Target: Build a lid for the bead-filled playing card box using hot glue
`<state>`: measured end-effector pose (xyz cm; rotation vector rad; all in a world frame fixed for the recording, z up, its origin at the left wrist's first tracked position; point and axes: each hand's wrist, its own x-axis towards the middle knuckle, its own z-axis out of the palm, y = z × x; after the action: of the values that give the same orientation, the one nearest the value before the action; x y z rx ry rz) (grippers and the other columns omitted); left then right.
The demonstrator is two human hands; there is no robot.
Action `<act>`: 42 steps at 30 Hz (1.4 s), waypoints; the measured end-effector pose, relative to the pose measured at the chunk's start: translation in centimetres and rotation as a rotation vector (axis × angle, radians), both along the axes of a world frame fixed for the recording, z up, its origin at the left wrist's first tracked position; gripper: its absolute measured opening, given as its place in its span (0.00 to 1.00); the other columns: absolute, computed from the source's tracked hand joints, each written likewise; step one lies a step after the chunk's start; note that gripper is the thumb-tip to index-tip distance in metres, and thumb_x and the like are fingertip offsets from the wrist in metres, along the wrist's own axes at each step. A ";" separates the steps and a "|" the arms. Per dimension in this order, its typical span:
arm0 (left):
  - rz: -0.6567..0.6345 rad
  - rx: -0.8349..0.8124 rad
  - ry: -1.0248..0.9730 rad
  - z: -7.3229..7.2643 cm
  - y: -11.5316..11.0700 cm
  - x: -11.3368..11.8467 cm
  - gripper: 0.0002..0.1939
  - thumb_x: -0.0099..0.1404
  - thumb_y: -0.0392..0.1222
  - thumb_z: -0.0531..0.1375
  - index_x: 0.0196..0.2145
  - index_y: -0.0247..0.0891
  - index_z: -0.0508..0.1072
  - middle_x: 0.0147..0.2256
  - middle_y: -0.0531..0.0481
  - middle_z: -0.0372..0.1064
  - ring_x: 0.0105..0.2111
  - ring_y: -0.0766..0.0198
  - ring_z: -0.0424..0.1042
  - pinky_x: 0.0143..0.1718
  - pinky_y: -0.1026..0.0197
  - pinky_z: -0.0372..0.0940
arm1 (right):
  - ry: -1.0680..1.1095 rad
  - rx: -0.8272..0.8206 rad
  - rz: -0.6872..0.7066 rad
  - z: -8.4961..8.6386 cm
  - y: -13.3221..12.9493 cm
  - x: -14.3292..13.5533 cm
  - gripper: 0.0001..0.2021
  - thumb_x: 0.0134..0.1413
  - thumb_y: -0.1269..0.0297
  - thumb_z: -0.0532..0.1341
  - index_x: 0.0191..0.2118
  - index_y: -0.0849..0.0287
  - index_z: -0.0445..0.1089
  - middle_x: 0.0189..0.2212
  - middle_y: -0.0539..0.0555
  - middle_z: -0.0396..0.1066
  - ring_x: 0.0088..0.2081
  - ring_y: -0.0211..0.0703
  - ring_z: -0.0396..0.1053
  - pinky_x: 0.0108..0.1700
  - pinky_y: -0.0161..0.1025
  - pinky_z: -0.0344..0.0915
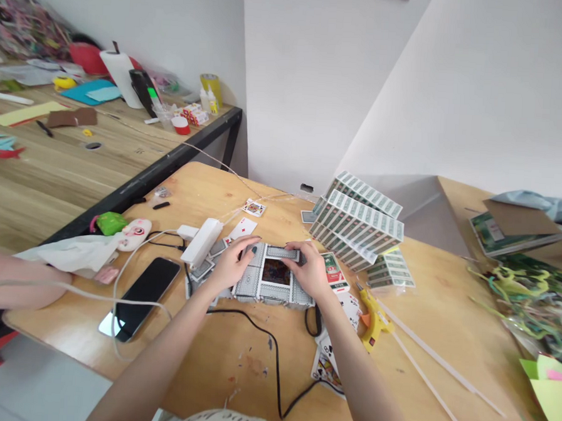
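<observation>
In the middle of the frame my left hand (234, 261) and right hand (310, 268) pinch a folded card strip (282, 253) by its ends, fingers closed on it, over the card box (272, 284). I think I am fitting this piece; next it needs careful alignment with the box edge.

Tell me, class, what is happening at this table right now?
A person's left hand and right hand press a folded card onto the top edge of a box made of playing cards. A yellow glue gun lies to the right, a phone to the left, and stacked card packs behind.
</observation>
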<state>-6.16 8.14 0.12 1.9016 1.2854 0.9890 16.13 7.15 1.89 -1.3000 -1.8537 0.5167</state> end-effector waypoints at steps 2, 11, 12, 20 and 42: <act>0.000 -0.002 0.004 0.0 0.0 0.0 0.18 0.65 0.39 0.50 0.51 0.40 0.68 0.52 0.45 0.66 0.54 0.59 0.62 0.58 0.48 0.56 | -0.036 0.016 0.020 0.1 0.2 -0.1 0.10 0.49 0.65 0.65 0.40 0.56 0.70 0.37 0.54 0.73 0.41 0.45 0.68 0.46 0.45 0.65; 0.005 -0.005 0.004 0.0 0.0 0.0 0.17 0.65 0.40 0.50 0.50 0.41 0.68 0.52 0.46 0.66 0.55 0.60 0.62 0.58 0.51 0.56 | -0.198 -0.002 0.099 0.6 1.0 -0.9 0.19 0.49 0.68 0.64 0.49 0.57 0.66 0.38 0.55 0.74 0.44 0.49 0.68 0.47 0.49 0.64; 0.005 -0.003 0.004 -0.1 0.0 0.0 0.17 0.65 0.40 0.50 0.50 0.40 0.68 0.52 0.46 0.66 0.55 0.60 0.62 0.58 0.51 0.56 | -0.197 -0.007 0.104 0.7 1.0 -1.1 0.20 0.49 0.68 0.64 0.50 0.57 0.65 0.38 0.55 0.74 0.44 0.48 0.68 0.47 0.48 0.64; 0.000 0.006 -0.008 -0.4 0.1 0.0 0.17 0.65 0.38 0.50 0.50 0.41 0.68 0.52 0.46 0.66 0.54 0.61 0.62 0.58 0.51 0.56 | -0.141 -0.096 0.110 0.6 1.5 -1.7 0.28 0.47 0.69 0.65 0.55 0.55 0.59 0.37 0.52 0.74 0.45 0.48 0.68 0.50 0.49 0.61; 0.011 -0.002 -0.020 -0.3 0.0 0.2 0.16 0.64 0.37 0.50 0.49 0.41 0.69 0.51 0.47 0.66 0.54 0.61 0.62 0.58 0.52 0.55 | -0.081 -0.060 0.105 0.5 1.3 -1.2 0.28 0.47 0.69 0.66 0.55 0.53 0.59 0.38 0.51 0.74 0.45 0.48 0.68 0.52 0.49 0.61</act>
<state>-6.00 8.16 -0.16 1.8798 1.2865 1.0095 14.94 8.49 2.34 -1.2841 -1.9952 0.5870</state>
